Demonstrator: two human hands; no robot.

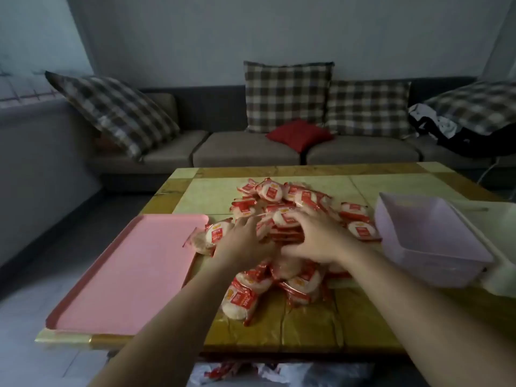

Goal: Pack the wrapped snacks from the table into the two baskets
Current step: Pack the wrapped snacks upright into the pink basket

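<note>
A heap of wrapped snacks [282, 196], round white cakes in red-and-clear wrappers, covers the middle of the table. My left hand [243, 241] lies on the heap's left side with fingers spread over the packets. My right hand [315, 236] rests on top of the heap, fingers stretched forward across several packets. Neither hand visibly lifts a packet. A shallow pink basket [125, 275] sits at the left of the table, nothing in it. A deeper pale lilac basket [427, 241] stands at the right, also holding nothing.
The yellow tiled table [307, 328] ends close to me. Behind it is a grey sofa [251, 152] with plaid cushions and a red pillow [300, 134]. A white object [499, 247] sits beside the lilac basket. Wrappers or bags [251, 375] lie under the table.
</note>
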